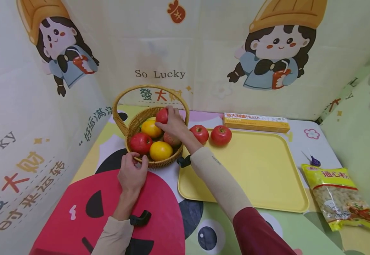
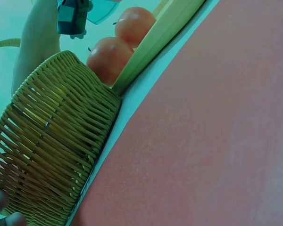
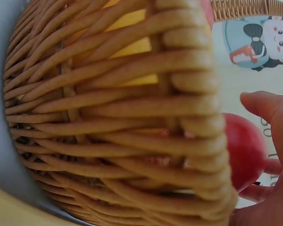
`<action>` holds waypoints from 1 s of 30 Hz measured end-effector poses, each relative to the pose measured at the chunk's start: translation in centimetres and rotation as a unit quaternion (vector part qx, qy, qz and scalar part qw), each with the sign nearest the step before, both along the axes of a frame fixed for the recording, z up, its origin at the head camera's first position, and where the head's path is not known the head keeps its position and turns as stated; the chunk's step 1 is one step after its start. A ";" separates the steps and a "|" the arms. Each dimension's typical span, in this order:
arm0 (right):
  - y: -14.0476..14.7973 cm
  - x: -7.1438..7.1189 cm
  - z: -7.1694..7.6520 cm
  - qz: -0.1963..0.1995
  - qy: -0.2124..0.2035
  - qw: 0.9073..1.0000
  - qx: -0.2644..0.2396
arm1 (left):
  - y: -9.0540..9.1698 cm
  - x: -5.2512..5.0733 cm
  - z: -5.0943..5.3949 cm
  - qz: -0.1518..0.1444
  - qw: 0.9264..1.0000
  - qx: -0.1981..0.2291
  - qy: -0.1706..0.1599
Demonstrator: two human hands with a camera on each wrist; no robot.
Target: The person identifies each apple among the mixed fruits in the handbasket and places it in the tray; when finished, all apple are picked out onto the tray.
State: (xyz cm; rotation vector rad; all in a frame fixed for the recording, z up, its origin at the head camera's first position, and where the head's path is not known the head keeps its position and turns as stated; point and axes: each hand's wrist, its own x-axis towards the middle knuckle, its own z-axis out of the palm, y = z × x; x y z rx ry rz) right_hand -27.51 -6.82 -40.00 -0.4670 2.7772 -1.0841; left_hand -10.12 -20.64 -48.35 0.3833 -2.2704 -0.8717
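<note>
This looks like a staged tabletop booth: cloth (image 1: pixel 208 67) printed with cartoon girls (image 1: pixel 275 53) and "So Lucky" (a cheerful, festive pattern) walls in three sides, and a cartoon-patterned cover (image 1: pixel 159 212) spreads over the surface. Cameras (image 1: pixel 140 218) strapped to both wrists suit a recording set-up. The basket (image 1: pixel 159 164) of fruit, tray (image 1: pixel 255 170), pasta box (image 1: pixel 256 124) and macaroni bag (image 1: pixel 341 198) lend a kitchen flavour; whether a home or studio lies beyond cannot be told.
</note>
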 end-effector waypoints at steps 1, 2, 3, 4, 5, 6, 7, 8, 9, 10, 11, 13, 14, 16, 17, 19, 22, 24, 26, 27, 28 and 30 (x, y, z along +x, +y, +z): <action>0.0 0.0 -0.1 0.000 -0.001 1.000 -0.005 | 0.0 0.0 0.0 0.000 1.000 0.001 0.000; 0.0 -0.1 -0.1 0.000 -0.003 1.000 -0.008 | 0.0 0.0 0.0 0.001 1.000 0.001 0.000; 0.1 -0.1 -0.2 0.000 -0.005 1.000 -0.012 | 0.0 0.0 -0.1 0.002 1.000 0.001 -0.001; 0.1 -0.2 -0.3 -0.001 -0.006 1.000 -0.015 | 0.0 0.0 -0.1 0.003 1.000 0.001 -0.002; 0.1 -0.2 -0.3 -0.001 -0.007 1.000 -0.018 | 0.0 0.0 -0.1 0.002 1.000 0.001 -0.002; 0.1 -0.2 -0.4 -0.001 -0.007 1.000 -0.022 | 0.0 0.0 -0.1 0.002 1.000 0.001 -0.003; 0.0 -0.3 -0.4 -0.002 -0.007 1.000 -0.026 | 0.0 0.0 -0.1 0.002 1.000 0.000 -0.003; 0.0 -0.3 -0.5 -0.002 -0.007 1.000 -0.029 | 0.0 0.0 -0.2 0.003 1.000 0.000 -0.003; 0.0 -0.4 -0.5 -0.003 -0.007 0.999 -0.035 | 0.0 -0.1 -0.2 0.002 1.000 0.000 -0.004; 0.0 -0.4 -0.6 -0.004 -0.008 0.999 -0.042 | 0.0 -0.1 -0.2 0.002 1.000 -0.001 -0.004; 0.0 -0.5 -0.7 -0.005 -0.007 0.999 -0.052 | 0.0 -0.1 -0.1 0.000 1.000 -0.002 -0.003; -0.1 -0.6 -0.8 -0.008 -0.005 0.997 -0.072 | 0.0 -0.1 -0.1 0.000 1.000 -0.004 -0.002; 0.0 -0.7 -0.9 -0.008 -0.003 0.997 -0.082 | 0.1 -0.1 -0.1 0.000 1.000 -0.005 -0.001; 0.0 -0.7 -1.0 -0.008 0.003 0.995 -0.097 | 0.1 -0.2 -0.1 -0.001 1.000 -0.006 0.000; 0.1 -0.7 -1.1 -0.006 0.008 0.995 -0.102 | 0.1 -0.2 -0.1 -0.002 1.000 -0.007 0.001; 0.1 -0.6 -1.2 -0.003 0.016 0.994 -0.104 | 0.2 -0.2 -0.1 -0.001 1.000 -0.007 0.003; 0.2 -0.3 -1.1 0.002 0.027 0.995 -0.096 | 0.1 -0.1 -0.1 0.000 1.000 -0.006 0.001; 0.2 0.0 -1.0 0.007 0.036 0.995 -0.088 | 0.1 -0.1 -0.1 0.000 1.000 -0.005 -0.001; 0.3 0.4 -0.7 0.013 0.047 0.996 -0.078 | 0.0 -0.1 -0.1 -0.001 1.000 -0.005 -0.002; 0.3 0.6 -0.6 0.019 0.054 0.996 -0.075 | 0.0 -0.1 -0.2 -0.001 1.000 -0.005 -0.003; 0.3 0.8 -0.6 0.025 0.059 0.995 -0.071 | 0.0 -0.1 -0.1 0.000 1.000 -0.005 -0.004; 0.3 1.3 -0.5 0.039 0.067 0.995 -0.063 | -0.1 -0.1 -0.2 0.000 1.000 -0.005 -0.006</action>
